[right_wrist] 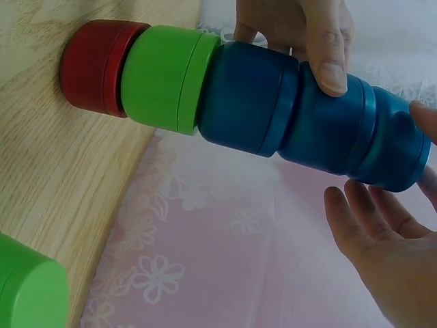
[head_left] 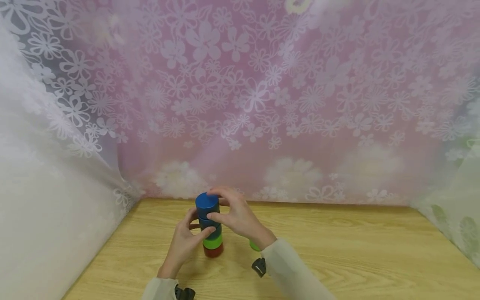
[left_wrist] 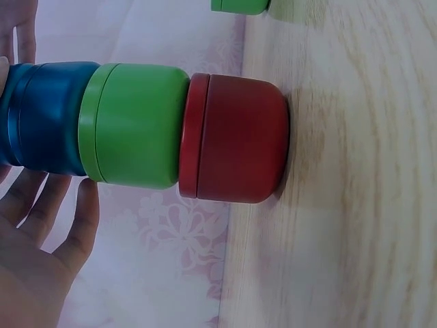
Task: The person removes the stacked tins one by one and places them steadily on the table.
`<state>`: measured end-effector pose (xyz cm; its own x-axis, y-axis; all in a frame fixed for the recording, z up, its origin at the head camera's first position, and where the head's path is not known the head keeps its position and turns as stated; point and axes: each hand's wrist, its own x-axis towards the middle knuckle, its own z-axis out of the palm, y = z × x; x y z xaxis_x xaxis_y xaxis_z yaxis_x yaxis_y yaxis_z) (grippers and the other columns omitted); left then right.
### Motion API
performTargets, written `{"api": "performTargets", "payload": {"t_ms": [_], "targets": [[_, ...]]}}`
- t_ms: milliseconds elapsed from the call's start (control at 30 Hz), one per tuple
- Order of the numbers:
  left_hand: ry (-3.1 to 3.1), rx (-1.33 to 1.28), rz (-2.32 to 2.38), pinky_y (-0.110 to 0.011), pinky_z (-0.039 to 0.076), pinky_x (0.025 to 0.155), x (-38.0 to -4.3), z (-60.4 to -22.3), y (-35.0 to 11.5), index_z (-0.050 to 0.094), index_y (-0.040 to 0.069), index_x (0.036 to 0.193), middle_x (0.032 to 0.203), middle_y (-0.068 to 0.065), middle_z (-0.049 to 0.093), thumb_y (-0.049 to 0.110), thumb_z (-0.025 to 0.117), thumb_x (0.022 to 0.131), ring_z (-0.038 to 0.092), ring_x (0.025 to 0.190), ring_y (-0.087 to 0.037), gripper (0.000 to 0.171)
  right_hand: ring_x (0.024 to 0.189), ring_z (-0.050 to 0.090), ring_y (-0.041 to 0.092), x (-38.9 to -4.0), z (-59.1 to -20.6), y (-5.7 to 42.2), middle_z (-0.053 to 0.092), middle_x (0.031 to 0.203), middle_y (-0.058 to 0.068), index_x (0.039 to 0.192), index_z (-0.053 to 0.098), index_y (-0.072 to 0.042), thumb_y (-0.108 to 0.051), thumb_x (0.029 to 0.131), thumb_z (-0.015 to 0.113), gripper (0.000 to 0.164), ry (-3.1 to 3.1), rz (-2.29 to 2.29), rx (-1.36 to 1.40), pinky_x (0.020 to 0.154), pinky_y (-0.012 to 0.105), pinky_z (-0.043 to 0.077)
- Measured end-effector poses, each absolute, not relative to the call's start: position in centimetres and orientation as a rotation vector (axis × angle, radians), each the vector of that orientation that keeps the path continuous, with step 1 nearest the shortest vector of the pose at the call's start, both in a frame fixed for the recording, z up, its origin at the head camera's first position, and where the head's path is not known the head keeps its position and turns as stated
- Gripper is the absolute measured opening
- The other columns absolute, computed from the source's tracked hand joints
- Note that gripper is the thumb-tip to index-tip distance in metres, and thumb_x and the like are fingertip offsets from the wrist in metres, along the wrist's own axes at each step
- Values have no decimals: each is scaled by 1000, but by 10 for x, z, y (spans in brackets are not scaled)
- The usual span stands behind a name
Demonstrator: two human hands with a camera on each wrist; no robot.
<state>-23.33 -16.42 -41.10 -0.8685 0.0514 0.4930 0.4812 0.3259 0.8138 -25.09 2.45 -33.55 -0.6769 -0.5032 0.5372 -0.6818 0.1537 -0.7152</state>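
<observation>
A tall stack of lidded round tins stands on the table: a red tin at the bottom, a green tin on it, then a lower blue tin, a middle blue tin and a top blue tin. In the right wrist view the stack's upper part leans slightly. My left hand holds the stack from the left, its thumb across the middle blue tin. From the right, my right hand grips the top blue tin between thumb and fingers.
A second green tin stands on the wooden table to the right of the stack, partly hidden by my right wrist in the head view. Behind the table hangs a pink flowered curtain, with pale cloth at both sides.
</observation>
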Motion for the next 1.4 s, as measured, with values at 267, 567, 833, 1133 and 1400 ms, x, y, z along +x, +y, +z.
{"api": "performTargets", "payload": {"t_ms": [267, 567, 833, 1133, 1400], "targets": [[-2199, -506, -1566, -40, 55, 89, -233, -411, -165, 54, 1, 140, 128, -13, 65, 4, 81, 87, 63, 113, -31, 60, 122, 59, 35, -249, -333, 22, 55, 139, 16, 133, 61, -2, -3, 92, 75, 43, -2273, 1549, 1145, 101, 46, 51], [-2184, -511, -1566, -39, 55, 89, -233, -411, -166, 55, 1, 139, 127, -12, 65, 3, 81, 86, 63, 112, -31, 59, 124, 56, 35, -251, -334, 20, 55, 140, 17, 130, 62, -1, -4, 92, 75, 41, -2258, 1529, 1166, 101, 49, 50], [-2183, -520, -1559, -37, 55, 89, -234, -409, -165, 55, 0, 139, 127, -12, 65, 2, 81, 86, 63, 112, -32, 59, 125, 57, 33, -250, -332, 19, 54, 140, 15, 125, 65, 1, -3, 92, 75, 35, -2266, 1491, 1157, 101, 41, 50], [-2196, -515, -1547, -38, 56, 89, -236, -408, -164, 54, 1, 140, 128, -13, 65, 4, 81, 86, 63, 112, -31, 60, 123, 58, 33, -250, -331, 22, 54, 140, 15, 121, 67, 0, -3, 92, 76, 31, -2254, 1508, 1140, 101, 42, 50], [-2220, -480, -1532, -39, 56, 88, -233, -410, -164, 53, 1, 142, 127, -15, 66, 6, 81, 87, 64, 112, -33, 62, 122, 59, 33, -248, -333, 26, 55, 139, 16, 120, 67, 0, -3, 91, 76, 31, -2256, 1499, 1119, 101, 44, 51]]}}
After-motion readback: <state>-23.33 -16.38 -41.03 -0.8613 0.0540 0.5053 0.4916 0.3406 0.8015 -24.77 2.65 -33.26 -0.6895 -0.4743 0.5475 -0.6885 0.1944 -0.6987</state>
